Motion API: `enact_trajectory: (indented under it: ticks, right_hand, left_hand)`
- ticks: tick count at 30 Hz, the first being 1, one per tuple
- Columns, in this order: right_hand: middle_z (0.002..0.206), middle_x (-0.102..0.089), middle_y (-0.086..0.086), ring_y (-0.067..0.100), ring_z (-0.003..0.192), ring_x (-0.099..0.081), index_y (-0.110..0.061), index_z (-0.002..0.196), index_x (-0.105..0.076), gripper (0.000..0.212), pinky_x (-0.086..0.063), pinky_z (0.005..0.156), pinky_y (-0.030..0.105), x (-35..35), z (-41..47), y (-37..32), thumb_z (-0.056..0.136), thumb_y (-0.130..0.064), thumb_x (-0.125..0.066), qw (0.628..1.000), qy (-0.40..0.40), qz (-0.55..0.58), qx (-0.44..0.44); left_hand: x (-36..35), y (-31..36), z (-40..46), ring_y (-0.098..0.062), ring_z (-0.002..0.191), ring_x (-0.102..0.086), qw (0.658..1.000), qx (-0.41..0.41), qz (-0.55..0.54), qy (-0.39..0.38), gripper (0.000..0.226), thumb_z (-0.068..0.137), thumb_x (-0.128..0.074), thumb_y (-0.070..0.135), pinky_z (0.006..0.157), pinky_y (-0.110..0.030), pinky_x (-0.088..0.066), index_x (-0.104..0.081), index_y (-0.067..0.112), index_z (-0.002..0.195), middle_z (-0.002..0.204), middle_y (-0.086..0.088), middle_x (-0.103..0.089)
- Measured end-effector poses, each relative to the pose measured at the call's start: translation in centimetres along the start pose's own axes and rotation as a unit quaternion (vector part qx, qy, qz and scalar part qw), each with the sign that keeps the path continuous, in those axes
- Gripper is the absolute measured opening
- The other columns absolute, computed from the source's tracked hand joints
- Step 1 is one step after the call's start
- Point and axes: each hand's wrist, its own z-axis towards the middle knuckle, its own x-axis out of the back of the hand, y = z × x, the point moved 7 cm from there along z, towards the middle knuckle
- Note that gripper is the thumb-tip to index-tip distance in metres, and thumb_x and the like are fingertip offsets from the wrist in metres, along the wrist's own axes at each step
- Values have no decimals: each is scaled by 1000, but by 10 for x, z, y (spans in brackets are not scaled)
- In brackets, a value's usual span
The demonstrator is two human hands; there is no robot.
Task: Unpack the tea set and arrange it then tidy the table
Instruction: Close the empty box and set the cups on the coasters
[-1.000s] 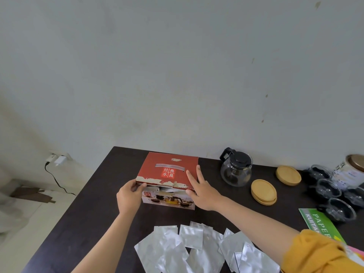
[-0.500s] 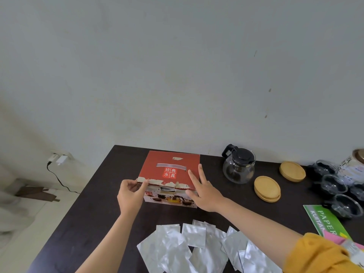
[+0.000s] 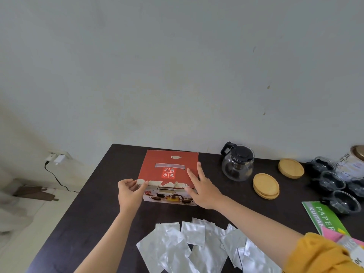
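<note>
Cardboard this thin looks light and floppy, so at centre frame I keep my left hand pinched on the box lid's torn front edge, right hand lying flat, fingers spread, beside it.

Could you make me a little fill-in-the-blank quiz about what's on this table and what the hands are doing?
1. Both hands are on the ____ box, the left hand pinching its torn front edge.
2. The right hand lies ____ on the box's top, fingers spread.
3. The glass teapot has a ____ lid and handle.
4. The pouches nearest the camera are ____ in colour.

Missing words: red; flat; black; silver
</note>
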Motion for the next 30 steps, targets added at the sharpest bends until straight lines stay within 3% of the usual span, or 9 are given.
enact_trajectory:
  ticks: [3,5,8,11,13,18,21,25,30]
  right_hand:
    - [158,26,8,32,148,5,-28,154,4,68,-2,118,55,-2,2,1,99,-54,-28,998,37,-50,-29]
    - [161,12,12,32,149,6,-23,154,-12,62,1,117,55,1,-1,-4,100,-45,-34,993,102,-61,-20]
    - [152,-36,11,29,142,-29,-15,137,-51,42,-20,116,58,8,-12,-27,95,-24,-49,971,217,-12,99]
    - [125,-62,10,30,122,-55,-15,110,-69,25,-33,107,52,-2,-19,-44,88,-15,-58,950,249,-1,187]
    - [116,-66,8,30,113,-61,-17,99,-73,19,-38,102,50,-9,-18,-48,83,-15,-64,949,248,-9,196]
    - [101,-67,-1,20,99,-62,-20,95,-72,15,-49,89,39,-10,-12,-51,80,-23,-70,945,285,28,159]
    - [94,-65,-4,16,92,-58,-22,93,-68,12,-47,85,33,-6,-12,-54,85,-27,-60,936,320,42,140]
    - [92,-65,-5,17,90,-59,-20,83,-73,20,-48,84,34,-9,-11,-54,87,-28,-54,936,326,49,124]
    - [97,-67,-2,22,92,-61,-20,90,-76,12,-46,88,35,-14,-8,-48,77,-22,-75,945,305,50,108]
  left_hand:
    - [-8,4,0,-19,109,-57,1000,-14,20,-19,62,83,-72,18,87,-36,-51,-38,18,135,131,-6,-53]
    - [-17,13,2,-21,122,-51,996,-54,63,-44,61,88,-63,13,92,-39,-51,-36,25,142,143,-2,-44]
    - [-34,20,3,-23,136,-37,974,-109,177,-95,54,95,-49,9,104,-40,-44,-34,21,145,158,-1,-17]
    - [-44,15,2,-25,147,-1,949,-148,253,-118,49,99,-41,20,117,-53,-13,-30,18,147,160,-2,2]
    - [-45,11,1,-24,146,10,934,-170,292,-119,52,100,-39,30,114,-57,-1,-24,22,148,160,-1,7]
    - [-46,7,2,-21,145,16,929,-181,294,-136,53,100,-36,35,112,-59,6,-19,25,150,159,1,12]
    - [-46,4,3,-21,145,17,929,-184,288,-139,53,100,-36,34,112,-59,6,-20,25,150,159,2,12]
    - [-46,4,2,-20,145,17,932,-190,279,-132,54,99,-38,34,112,-59,6,-21,25,149,160,2,10]
    - [-46,3,-1,-19,145,17,935,-200,262,-132,66,93,-50,45,112,-59,7,-22,28,149,159,4,10]
